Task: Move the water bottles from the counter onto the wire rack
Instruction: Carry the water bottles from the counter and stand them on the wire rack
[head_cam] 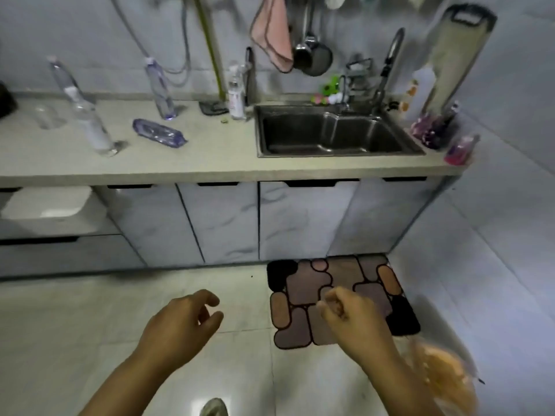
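Note:
Several clear water bottles are on the beige counter [210,163]. One bottle [64,79] stands at the back left, another [93,129] stands nearer the front. A purple-tinted bottle [159,88] stands at the wall, and a second purple one [157,133] lies on its side. A bottle with a white label [235,93] stands beside the sink. A small wire rack [357,76] sits behind the sink by the faucet. My left hand [183,322] hangs low over the floor, fingers curled and apart, holding nothing. My right hand [348,313] is loosely closed and empty, above the mat.
A steel sink [330,133] is set in the counter's right half. A cutting board [453,52], a pink cloth [273,34] and ladles hang or lean at the wall. Pink and purple containers [432,130] stand at the right end. A patterned mat [339,298] lies on the tiled floor.

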The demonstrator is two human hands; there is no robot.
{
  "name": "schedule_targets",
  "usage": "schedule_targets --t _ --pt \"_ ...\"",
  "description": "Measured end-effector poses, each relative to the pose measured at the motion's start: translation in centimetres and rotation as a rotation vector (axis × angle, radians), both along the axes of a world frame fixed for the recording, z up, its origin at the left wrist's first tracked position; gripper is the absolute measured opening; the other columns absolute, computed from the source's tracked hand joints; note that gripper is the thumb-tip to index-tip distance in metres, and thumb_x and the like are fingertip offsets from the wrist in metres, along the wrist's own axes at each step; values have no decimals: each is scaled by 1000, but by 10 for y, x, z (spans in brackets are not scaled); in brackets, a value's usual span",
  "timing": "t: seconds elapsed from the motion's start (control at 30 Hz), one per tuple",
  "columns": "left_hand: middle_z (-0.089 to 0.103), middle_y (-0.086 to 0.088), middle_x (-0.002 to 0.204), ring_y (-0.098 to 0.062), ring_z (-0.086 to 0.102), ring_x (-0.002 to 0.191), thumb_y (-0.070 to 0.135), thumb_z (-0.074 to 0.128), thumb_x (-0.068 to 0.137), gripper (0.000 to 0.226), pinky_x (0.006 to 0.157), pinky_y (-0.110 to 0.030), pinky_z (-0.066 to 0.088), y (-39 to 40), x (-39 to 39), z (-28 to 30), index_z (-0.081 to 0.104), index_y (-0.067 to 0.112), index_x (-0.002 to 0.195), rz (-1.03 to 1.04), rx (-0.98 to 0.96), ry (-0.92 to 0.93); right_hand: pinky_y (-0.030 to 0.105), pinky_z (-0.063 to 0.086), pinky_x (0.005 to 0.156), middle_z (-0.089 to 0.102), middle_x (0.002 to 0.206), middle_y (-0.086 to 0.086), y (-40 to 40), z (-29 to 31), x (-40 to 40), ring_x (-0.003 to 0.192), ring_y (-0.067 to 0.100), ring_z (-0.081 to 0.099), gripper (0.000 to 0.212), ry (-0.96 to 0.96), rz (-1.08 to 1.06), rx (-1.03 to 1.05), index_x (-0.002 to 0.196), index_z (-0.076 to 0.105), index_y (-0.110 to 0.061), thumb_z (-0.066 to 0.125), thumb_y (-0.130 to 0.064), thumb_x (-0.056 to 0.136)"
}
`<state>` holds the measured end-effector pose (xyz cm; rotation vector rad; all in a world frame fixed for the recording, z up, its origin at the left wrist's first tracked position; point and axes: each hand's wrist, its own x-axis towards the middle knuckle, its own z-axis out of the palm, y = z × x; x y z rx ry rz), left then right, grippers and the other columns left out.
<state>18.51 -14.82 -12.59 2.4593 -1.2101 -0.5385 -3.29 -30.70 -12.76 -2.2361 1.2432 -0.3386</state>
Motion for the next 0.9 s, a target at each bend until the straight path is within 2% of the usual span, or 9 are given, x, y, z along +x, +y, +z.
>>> schedule_targets --t 0.1,0.2,0.27,0.37,0.53,0.67,0.8,0.9 --pt "59 17 78 -2 56 75 43 55 86 26 63 -22 44 19 64 0 57 34 110 107 -17 -5 28 41 62 58 78 -3 4 5 78 74 14 54 24 -10 75 15 97 62 -15 55 -36 87" --pt "58 15 81 -3 55 74 43 56 86 28 61 -21 41 30 133 3 57 33 112 189 -68 -11 31 49 70 63 83 -3 10 13 157 78 15 57 25 -38 140 5 102 62 -19 55 -38 87" --pt "57 15 83 -3 55 75 43 57 85 30 61 -21 41 31 164 6 58 32 113 219 -98 -4 32 49 69 60 81 -5 12 18 195 79 14 56 26 -41 174 0 104 62 -21 54 -39 87" --pt "57 16 83 -2 55 74 43 57 85 30 59 -19 40 31 199 4 58 32 113 252 -127 18 28 44 62 57 77 -9 8 18 240 73 12 54 26 -1 228 -72 101 61 -24 53 -43 86" --pt "59 15 86 -3 57 77 44 56 86 30 63 -20 43 25 239 -7 57 32 113 289 -89 70 27 43 65 54 78 -8 -8 11 302 74 12 52 27 27 302 -60 103 61 -20 55 -41 87" --pt "59 14 88 -2 56 77 45 54 87 32 60 -16 40 5 278 -17 56 32 116 314 -55 74 26 43 67 59 85 -4 -34 3 351 76 10 52 27 -1 341 -31 105 62 -18 57 -38 86" --pt "62 11 89 -7 58 79 42 54 87 32 67 -23 47 -35 331 -14 57 30 116 334 -46 48 26 44 67 56 82 -5 -74 -3 411 77 13 54 29 -32 380 -29 107 61 -18 57 -39 87" --pt "64 9 90 -8 60 79 42 55 87 31 65 -22 45 -66 369 -3 57 29 116 353 -56 19 25 45 70 60 85 -4 -105 0 460 80 14 57 30 -45 420 -12 109 61 -19 56 -39 87"
